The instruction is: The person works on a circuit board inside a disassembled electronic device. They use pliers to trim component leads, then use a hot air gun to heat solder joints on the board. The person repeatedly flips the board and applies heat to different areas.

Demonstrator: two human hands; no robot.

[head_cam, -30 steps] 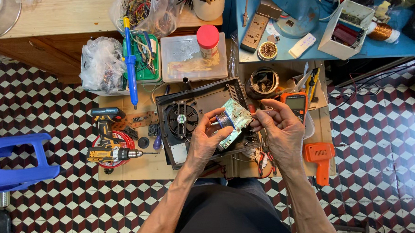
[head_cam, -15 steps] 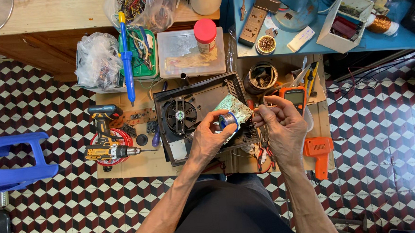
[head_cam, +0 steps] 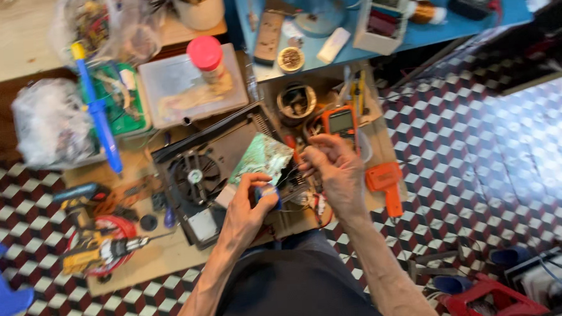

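Observation:
My left hand [head_cam: 244, 207] grips a green circuit board [head_cam: 261, 159] by its lower edge, with a small blue part under the thumb. The board is tilted above an open black device case [head_cam: 195, 156] that has a round fan [head_cam: 194, 176] in it. My right hand [head_cam: 336, 168] is at the board's right edge, fingers pinched on thin dark wires that run from the board. An orange multimeter [head_cam: 340, 119] lies just behind the right hand.
The low wooden bench [head_cam: 171, 248] carries a blue-handled soldering iron [head_cam: 100, 121], a red-capped jar [head_cam: 206, 57] on a clear box, a plastic bag [head_cam: 46, 123], a yellow drill [head_cam: 99, 251] and an orange tool [head_cam: 384, 182]. A blue table [head_cam: 452, 19] stands behind. Checkered floor lies all around.
The view has swung right and tilted. My left hand has slid lower on the board; my right hand stays pinched at the wires on its right edge.

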